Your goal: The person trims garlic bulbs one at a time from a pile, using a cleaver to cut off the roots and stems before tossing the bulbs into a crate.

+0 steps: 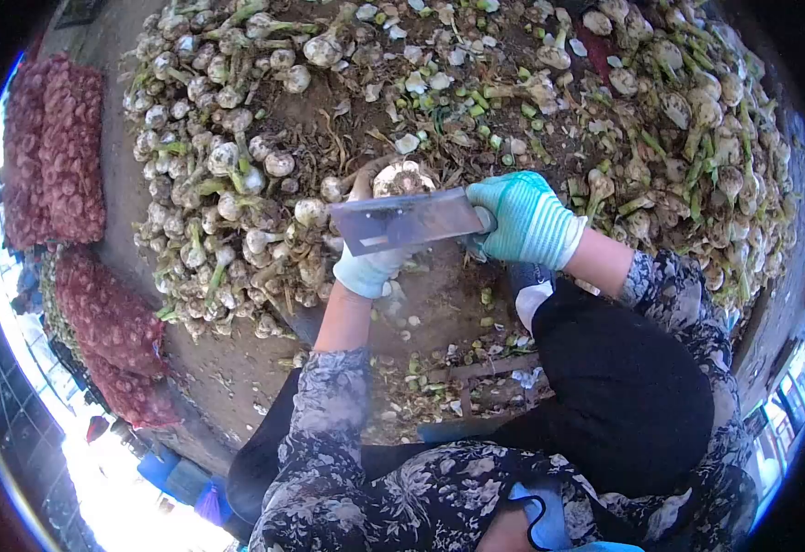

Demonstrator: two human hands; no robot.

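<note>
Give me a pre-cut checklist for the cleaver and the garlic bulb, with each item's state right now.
1. Right hand grips the cleaver handle: ok.
2. Left hand holds the garlic bulb: ok.
3. Both hands gloved: ok.
4. Left fingers clear of the blade edge: cannot tell, the blade hides them.
5. Blade lined up on the bulb's stem: cannot tell.
6. Ground under the bulb free of trimmings: not ok, scraps lie all around.

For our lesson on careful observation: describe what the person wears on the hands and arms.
The right hand wears a teal knitted glove with a ribbed cuff. The left hand wears a pale, whitish glove. Both arms carry dark sleeves printed with grey-white flowers, pushed up so that the forearms are bare below them.
</note>
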